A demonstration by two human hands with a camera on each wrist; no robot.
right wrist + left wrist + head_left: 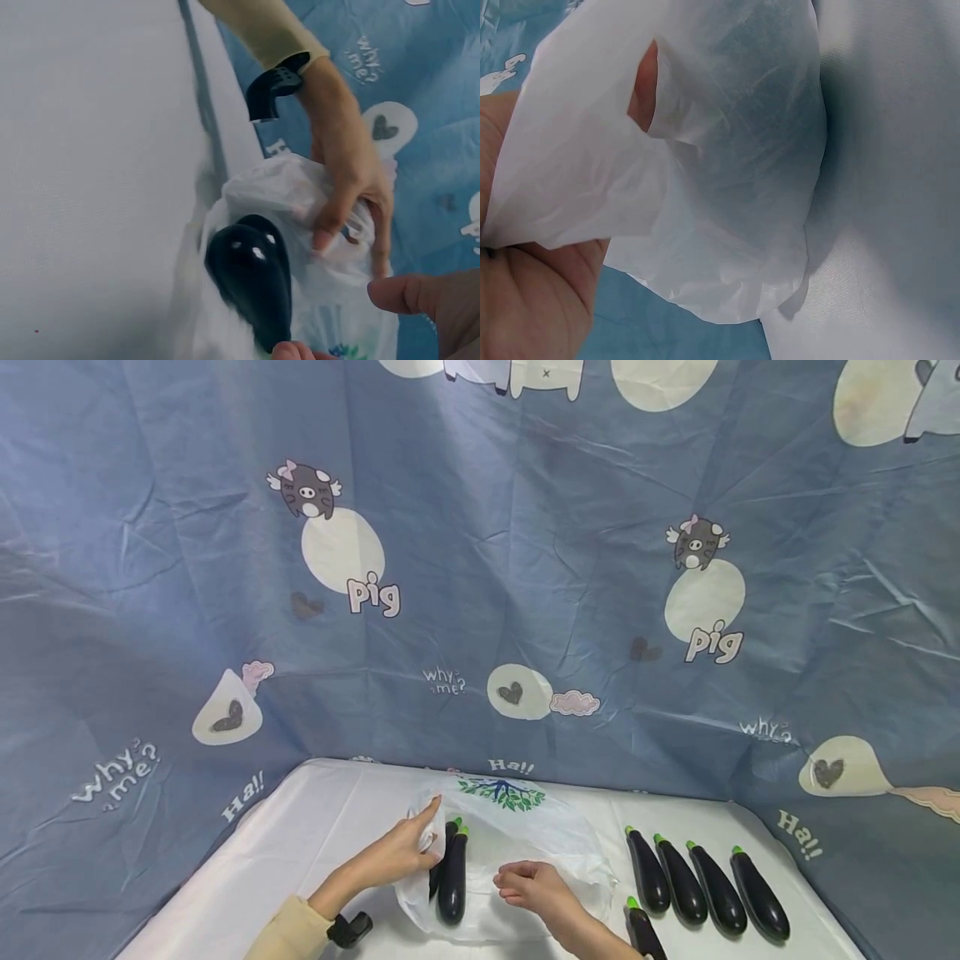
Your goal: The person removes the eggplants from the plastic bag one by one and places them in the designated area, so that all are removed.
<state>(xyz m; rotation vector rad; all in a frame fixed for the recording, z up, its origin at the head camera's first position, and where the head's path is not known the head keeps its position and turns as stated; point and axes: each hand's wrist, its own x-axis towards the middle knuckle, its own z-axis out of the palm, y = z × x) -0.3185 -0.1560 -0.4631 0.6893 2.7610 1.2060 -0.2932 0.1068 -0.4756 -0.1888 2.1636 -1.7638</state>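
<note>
A white plastic bag (517, 843) with a green and blue tree print lies on the table, its mouth towards me. My left hand (397, 853) grips the left edge of the bag between thumb and fingers; the left wrist view has the bag's film (727, 172) covering part of that hand. Two dark eggplants (452, 885) lie side by side inside, along the bag's left side. To their right, over the bag, hovers my right hand (542, 892), fingers loosely bent and holding nothing. In the right wrist view, its thumb (409, 294) stands apart from the eggplants (251, 270).
Right of the bag, several eggplants (686, 889) lie in a slanted row on the white-covered table (330, 810). Another eggplant (643, 935) lies nearer me, beside my right forearm. A blue printed curtain (480, 568) hangs behind the table.
</note>
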